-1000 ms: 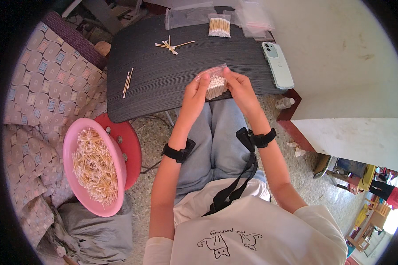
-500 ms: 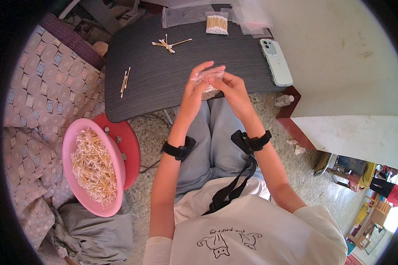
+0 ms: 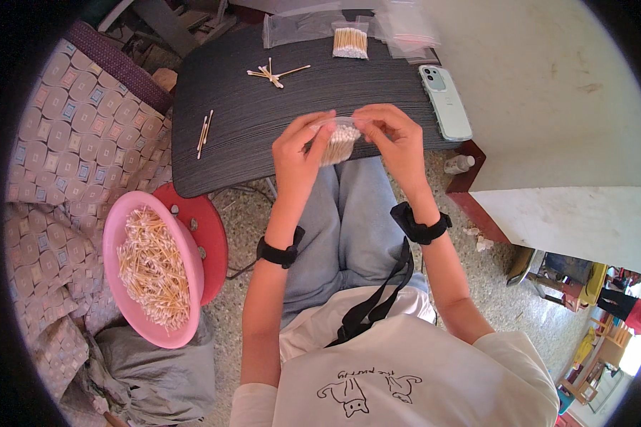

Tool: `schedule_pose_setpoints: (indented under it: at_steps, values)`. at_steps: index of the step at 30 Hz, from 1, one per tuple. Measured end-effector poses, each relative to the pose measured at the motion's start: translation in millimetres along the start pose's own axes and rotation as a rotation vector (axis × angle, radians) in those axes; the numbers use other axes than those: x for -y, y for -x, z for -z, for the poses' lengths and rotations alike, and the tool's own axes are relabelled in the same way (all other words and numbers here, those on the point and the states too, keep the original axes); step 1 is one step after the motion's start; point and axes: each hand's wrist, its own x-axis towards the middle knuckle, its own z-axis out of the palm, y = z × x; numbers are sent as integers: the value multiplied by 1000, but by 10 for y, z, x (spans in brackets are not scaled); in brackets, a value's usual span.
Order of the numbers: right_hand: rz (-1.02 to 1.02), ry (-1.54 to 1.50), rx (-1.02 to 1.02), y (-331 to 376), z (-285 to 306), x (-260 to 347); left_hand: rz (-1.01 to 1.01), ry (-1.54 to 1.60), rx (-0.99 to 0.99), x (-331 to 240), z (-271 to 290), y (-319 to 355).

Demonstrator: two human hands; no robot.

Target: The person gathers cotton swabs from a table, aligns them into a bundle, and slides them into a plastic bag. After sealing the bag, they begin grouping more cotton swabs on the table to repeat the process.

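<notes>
Between my hands, over the near edge of the dark table, is a small clear zip bag (image 3: 340, 147) packed with cotton swabs, their white tips toward the bag's mouth. My left hand (image 3: 300, 144) pinches the left side of the bag's top. My right hand (image 3: 393, 135) pinches the opposite top corner, fingers closed on the plastic. A filled bag of cotton swabs (image 3: 350, 44) lies at the table's far edge. Several loose swabs (image 3: 272, 74) lie crossed on the table, and a few more swabs (image 3: 204, 134) rest near its left edge.
A pink basin (image 3: 112, 285) heaped with cotton swabs sits on a red stool (image 3: 210, 238) at my left. Empty clear bags (image 3: 406, 32) lie at the table's far side. A phone (image 3: 446, 103) lies by the right edge; a small bottle (image 3: 459, 164) stands beyond it.
My hands have moved apart to the bag's two top corners. Earlier, both thumbs were together at the middle of its top. The swabs inside show more now.
</notes>
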Motion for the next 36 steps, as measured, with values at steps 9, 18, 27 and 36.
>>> schedule_pose_setpoints:
  at_steps: [9, 18, 27, 36]
  values:
    - [3, 149, -89, 169, 44, -56, -276, -143, 51, 116, -155, 13]
    - [-55, 178, -97, 259, 189, -227, -181, -91, 127, 229, -56, 6]
    - [-158, 344, -58, 59, -11, -295, -192, -513, 226, 376, -214, -92]
    - [-272, 531, 137, -277, 16, -213, -186, -585, 17, 530, -248, -86]
